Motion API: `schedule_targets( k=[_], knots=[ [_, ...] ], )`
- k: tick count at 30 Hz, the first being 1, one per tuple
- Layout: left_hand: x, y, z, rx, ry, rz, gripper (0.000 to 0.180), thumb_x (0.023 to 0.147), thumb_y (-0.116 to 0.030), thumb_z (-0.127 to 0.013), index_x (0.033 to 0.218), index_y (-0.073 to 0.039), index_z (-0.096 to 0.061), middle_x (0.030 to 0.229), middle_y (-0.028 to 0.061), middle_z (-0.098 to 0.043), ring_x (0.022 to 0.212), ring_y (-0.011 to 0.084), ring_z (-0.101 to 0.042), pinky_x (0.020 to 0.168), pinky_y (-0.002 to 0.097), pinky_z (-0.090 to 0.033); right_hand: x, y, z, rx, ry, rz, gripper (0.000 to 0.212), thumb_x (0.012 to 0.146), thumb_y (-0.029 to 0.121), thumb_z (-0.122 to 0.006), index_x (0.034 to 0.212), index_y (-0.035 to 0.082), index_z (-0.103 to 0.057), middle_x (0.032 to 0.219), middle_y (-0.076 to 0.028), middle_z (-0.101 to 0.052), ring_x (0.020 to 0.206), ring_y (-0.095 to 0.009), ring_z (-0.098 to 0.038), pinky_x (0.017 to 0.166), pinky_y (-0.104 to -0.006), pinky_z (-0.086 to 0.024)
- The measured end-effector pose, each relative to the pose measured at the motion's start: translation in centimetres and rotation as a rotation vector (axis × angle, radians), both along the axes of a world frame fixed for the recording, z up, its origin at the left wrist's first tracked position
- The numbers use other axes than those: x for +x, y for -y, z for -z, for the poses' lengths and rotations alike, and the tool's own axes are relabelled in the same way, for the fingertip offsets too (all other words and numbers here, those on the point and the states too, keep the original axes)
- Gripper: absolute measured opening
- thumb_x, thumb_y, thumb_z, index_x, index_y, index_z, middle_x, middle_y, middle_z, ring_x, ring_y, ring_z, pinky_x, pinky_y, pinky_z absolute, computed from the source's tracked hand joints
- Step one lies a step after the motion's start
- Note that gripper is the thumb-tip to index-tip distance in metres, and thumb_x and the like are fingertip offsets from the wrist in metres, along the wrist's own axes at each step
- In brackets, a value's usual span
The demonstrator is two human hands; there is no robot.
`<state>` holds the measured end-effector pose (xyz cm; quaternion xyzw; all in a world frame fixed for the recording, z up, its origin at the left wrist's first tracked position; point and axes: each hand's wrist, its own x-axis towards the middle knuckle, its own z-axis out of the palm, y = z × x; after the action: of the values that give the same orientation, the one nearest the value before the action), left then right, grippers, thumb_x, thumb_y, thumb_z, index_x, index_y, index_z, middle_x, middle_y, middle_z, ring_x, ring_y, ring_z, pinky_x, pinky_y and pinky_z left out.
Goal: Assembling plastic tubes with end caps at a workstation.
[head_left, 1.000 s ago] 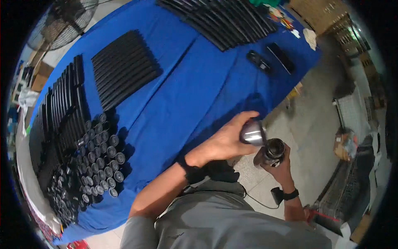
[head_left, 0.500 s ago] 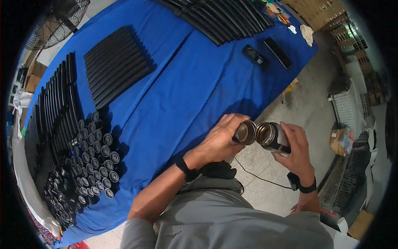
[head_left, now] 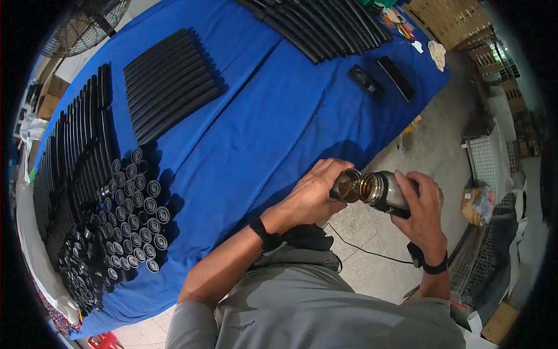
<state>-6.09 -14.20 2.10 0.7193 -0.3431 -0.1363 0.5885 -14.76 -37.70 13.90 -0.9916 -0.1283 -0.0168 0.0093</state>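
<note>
My left hand (head_left: pixel 314 195) is wrapped round a small metal cup (head_left: pixel 349 185), tipped so that its shiny inside shows. In my right hand (head_left: pixel 424 212) lies a grey and black vacuum flask (head_left: pixel 396 191), nearly level, with its uncapped mouth against or just beside the cup's rim. Brownish liquid seems to show at the flask's mouth and in the cup. Both are held in front of my body, over the edge of the table with the blue cloth (head_left: pixel 279 139). My fingers cover much of the cup's outside.
Black tubes (head_left: pixel 171 81) lie in rows on the cloth. Several upright round-ended black cylinders (head_left: pixel 136 218) stand at the left beside a heap of small black parts (head_left: pixel 81 267). A phone (head_left: pixel 396 78) and a small dark object (head_left: pixel 366 80) lie far right. A cable (head_left: pixel 372 252) hangs below my hands.
The flask has tipped further toward the cup and its mouth has come closer to the rim. Liquid now appears between them. The view has shifted slightly.
</note>
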Motion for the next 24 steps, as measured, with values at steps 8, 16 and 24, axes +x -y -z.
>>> schedule_targets(
  k=[8, 16, 24],
  knots=[
    [0.07, -0.01, 0.29, 0.006, 0.009, -0.004, 0.070, 0.071, -0.004, -0.081, 0.132, -0.004, -0.046, 0.126, 0.0161, -0.054, 0.120, 0.0344, -0.053, 0.103, 0.0397, -0.044, 0.12, -0.39, -0.29, -0.042, -0.008, 0.006, 0.095, 0.050, 0.007, -0.085, 0.139, 0.018, -0.051, 0.123, -0.016, -0.050, 0.114, -0.036, -0.050, 0.100, -0.0501, -0.039],
    [0.12, 0.03, 0.39, 0.013, 0.010, -0.009, 0.070, 0.071, -0.004, -0.081, 0.132, -0.004, -0.046, 0.123, 0.0149, -0.055, 0.118, 0.0332, -0.054, 0.102, 0.0398, -0.044, 0.25, -0.34, -0.14, -0.036, 0.009, 0.001, 0.096, 0.049, 0.007, -0.086, 0.138, 0.018, -0.052, 0.122, -0.015, -0.049, 0.114, -0.036, -0.050, 0.100, -0.0501, -0.040],
    [0.14, -0.06, 0.40, 0.000, -0.001, -0.010, 0.071, 0.070, -0.002, -0.081, 0.132, -0.004, -0.047, 0.122, 0.0149, -0.055, 0.118, 0.0329, -0.054, 0.102, 0.0395, -0.045, 0.35, -0.47, -0.17, -0.037, -0.001, 0.004, 0.098, 0.048, 0.007, -0.087, 0.138, 0.018, -0.052, 0.122, -0.015, -0.049, 0.114, -0.036, -0.050, 0.100, -0.0496, -0.039]
  ],
)
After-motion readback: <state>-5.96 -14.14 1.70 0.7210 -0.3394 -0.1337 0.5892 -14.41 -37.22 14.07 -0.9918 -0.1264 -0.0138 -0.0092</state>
